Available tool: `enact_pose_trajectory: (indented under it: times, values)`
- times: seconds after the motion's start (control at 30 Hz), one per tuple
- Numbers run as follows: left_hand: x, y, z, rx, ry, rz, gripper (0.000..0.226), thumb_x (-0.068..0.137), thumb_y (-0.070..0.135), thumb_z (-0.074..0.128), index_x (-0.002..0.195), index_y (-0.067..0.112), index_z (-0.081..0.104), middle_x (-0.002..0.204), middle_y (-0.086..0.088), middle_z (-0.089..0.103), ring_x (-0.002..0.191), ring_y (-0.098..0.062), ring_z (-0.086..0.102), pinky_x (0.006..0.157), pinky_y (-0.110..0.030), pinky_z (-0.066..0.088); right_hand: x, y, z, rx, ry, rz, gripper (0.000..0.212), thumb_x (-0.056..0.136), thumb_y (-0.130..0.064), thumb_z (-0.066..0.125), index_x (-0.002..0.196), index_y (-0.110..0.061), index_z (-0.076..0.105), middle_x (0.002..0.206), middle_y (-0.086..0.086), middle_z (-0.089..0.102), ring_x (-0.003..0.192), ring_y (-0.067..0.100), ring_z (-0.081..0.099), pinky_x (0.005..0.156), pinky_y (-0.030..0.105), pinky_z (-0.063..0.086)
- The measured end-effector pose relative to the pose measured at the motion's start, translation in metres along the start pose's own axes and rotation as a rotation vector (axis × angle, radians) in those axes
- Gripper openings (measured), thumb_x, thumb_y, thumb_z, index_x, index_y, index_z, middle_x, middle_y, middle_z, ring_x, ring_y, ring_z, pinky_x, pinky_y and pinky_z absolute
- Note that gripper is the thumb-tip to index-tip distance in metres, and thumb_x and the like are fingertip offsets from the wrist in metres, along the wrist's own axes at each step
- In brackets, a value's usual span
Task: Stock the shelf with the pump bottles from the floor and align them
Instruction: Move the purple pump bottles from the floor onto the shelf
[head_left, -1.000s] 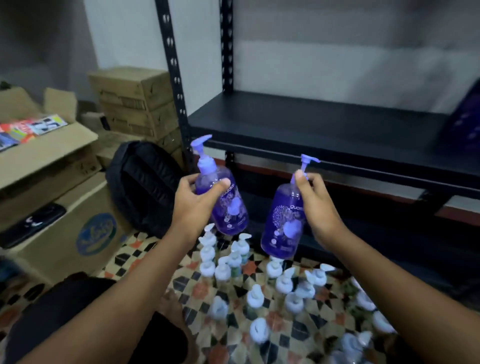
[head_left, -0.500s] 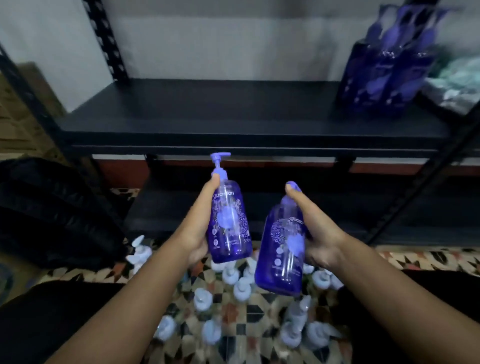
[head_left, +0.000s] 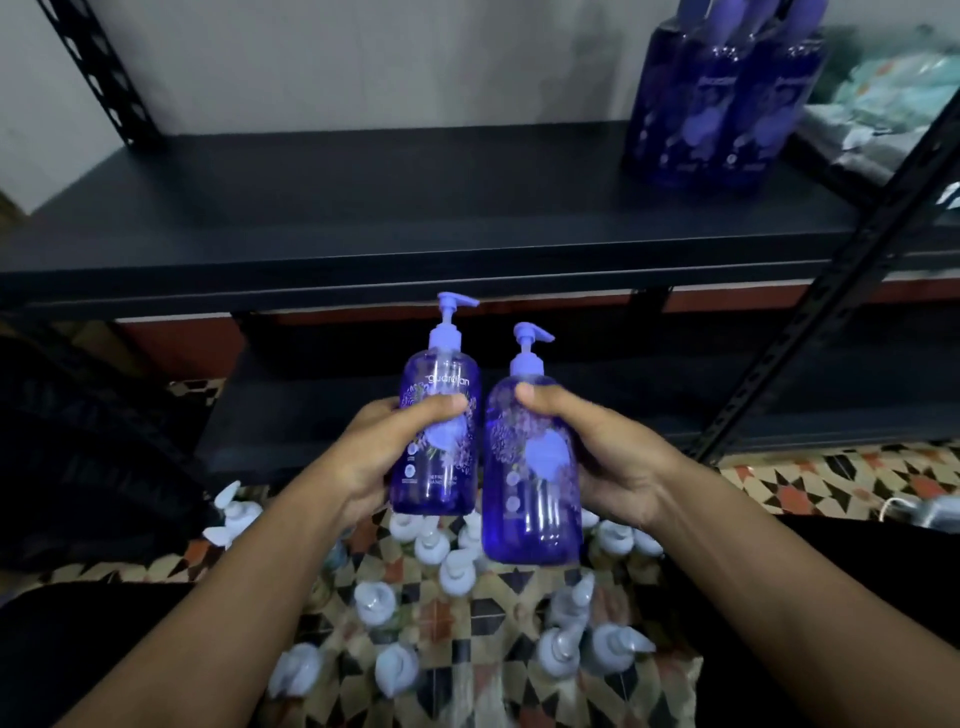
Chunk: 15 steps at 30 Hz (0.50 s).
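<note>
Patterned tile floor (head_left: 841, 478), black steel racking against a pale wall.

- Upper shelf board (head_left: 363, 208): black and flat, crossing the whole view. At its right end stands a tight group of purple pump bottles (head_left: 717, 104), upright and touching one another. Their pump tops are cut off by the frame edge.
- Pale green packets (head_left: 883, 93): piled beyond the right perforated upright (head_left: 841, 291), too blurred to identify.
- Lower shelf board (head_left: 675, 395): black, below the upper board and in shadow.
- Left bottle (head_left: 441, 483): purple pump bottle with a printed label and a lilac pump whose nozzle points right. It is held upright in the air in front of the shelf edge, below the level of the upper board. The left hand (head_left: 379, 452) is wrapped round its body, thumb across the label.
- Right bottle (head_left: 530, 499): same kind, just beside the first and slightly lower, nozzle pointing right. The right hand (head_left: 613, 457) is clasped round its body, thumb laid across the upper front.
- Floor stock (head_left: 375, 603): many bottles with pale pumps standing in a loose cluster on the tiles below the hands.
- Dark bag (head_left: 78, 441): on the floor at left, beside the rack.
</note>
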<state>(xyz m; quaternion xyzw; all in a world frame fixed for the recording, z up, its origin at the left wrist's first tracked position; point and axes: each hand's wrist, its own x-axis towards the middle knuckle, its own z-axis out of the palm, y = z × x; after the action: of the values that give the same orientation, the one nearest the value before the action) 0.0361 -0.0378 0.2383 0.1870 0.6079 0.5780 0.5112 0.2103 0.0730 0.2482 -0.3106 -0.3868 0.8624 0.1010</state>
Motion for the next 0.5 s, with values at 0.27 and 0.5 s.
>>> enact_pose_trajectory:
  times: [0.27,0.5]
  values:
    - [0.005,-0.012,0.008,-0.053,0.034,0.040,0.054,0.082,0.043,0.074,0.120,0.006,0.068,0.110,-0.025,0.073,0.097,-0.040,0.071,0.085,-0.051,0.059,-0.005,0.007,-0.019,0.223,0.178,-0.042,0.036,0.083,-0.049,0.073,0.094,-0.016,0.070,0.086,0.006,0.070,0.075,0.022,0.070,0.080,0.040,0.057]
    - [0.000,-0.016,0.021,-0.014,-0.002,0.091,0.050,0.071,0.037,0.083,0.111,0.010,0.068,0.095,-0.015,0.073,0.079,-0.026,0.072,0.073,-0.042,0.059,-0.017,0.011,-0.021,0.028,0.085,-0.097,0.040,0.079,-0.012,0.082,0.114,-0.006,0.063,0.100,0.019,0.068,0.087,0.030,0.070,0.084,0.049,0.060]
